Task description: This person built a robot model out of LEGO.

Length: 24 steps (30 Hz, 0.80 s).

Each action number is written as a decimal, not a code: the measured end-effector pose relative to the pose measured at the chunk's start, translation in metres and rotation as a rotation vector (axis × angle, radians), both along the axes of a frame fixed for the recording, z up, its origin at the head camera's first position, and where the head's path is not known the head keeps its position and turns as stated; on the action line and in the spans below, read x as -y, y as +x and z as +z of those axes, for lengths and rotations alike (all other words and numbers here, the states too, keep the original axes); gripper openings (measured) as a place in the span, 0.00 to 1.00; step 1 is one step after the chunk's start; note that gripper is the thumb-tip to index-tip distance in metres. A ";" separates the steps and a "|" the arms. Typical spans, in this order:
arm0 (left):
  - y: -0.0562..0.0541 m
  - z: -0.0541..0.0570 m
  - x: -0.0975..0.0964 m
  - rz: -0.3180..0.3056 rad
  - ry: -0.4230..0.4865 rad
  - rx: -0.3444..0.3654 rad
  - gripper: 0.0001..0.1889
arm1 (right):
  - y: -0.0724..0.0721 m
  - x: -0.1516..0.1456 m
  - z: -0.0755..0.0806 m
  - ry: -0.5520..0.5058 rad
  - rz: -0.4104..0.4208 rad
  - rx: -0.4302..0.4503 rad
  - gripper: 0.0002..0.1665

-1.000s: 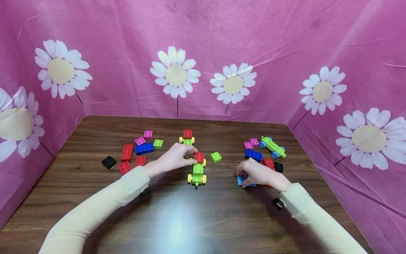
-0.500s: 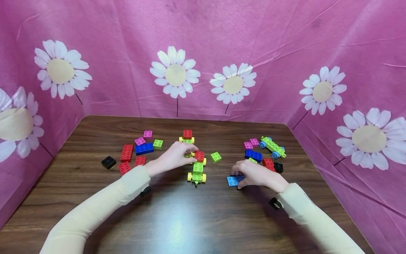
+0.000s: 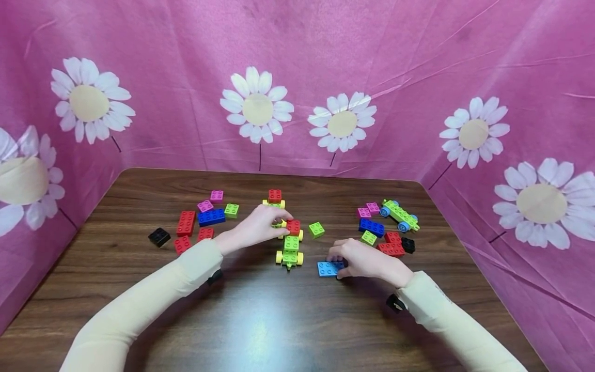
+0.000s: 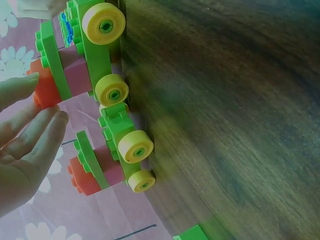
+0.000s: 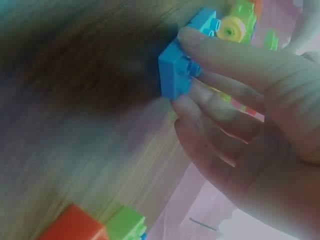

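My left hand pinches the red brick that tops the nearer lime wagon with yellow wheels. In the left wrist view, a green piece and a pink brick sit beneath that red brick. Behind it stands a second yellow-wheeled wagon, also topped by a red brick; in the head view my hand partly hides it. To the right of the nearer wagon, my right hand grips one end of a light blue brick, studs up, at the table surface.
Loose red, pink, dark blue and lime bricks and a black piece lie at left. A lime brick lies between the hands. At right are a blue-wheeled lime wagon, a dark blue brick, red bricks and another black piece.
My right hand has moved left with the light blue brick, toward the nearer wagon, uncovering a lime brick and red bricks. My left hand has stayed nearly in place at the red brick.
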<state>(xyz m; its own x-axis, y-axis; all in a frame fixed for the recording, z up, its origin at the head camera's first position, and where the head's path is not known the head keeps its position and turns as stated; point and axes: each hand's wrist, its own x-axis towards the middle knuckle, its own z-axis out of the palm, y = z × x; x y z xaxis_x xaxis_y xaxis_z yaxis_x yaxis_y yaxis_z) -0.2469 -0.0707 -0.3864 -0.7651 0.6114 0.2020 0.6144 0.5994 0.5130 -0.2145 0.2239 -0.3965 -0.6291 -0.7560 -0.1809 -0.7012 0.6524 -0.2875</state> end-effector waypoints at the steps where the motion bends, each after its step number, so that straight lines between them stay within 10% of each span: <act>1: 0.000 0.000 0.000 0.001 -0.002 0.002 0.16 | 0.000 0.000 0.000 0.005 -0.005 0.001 0.19; 24: -0.006 -0.002 -0.001 0.028 0.007 0.004 0.17 | 0.021 0.037 -0.016 -0.147 0.103 -0.031 0.17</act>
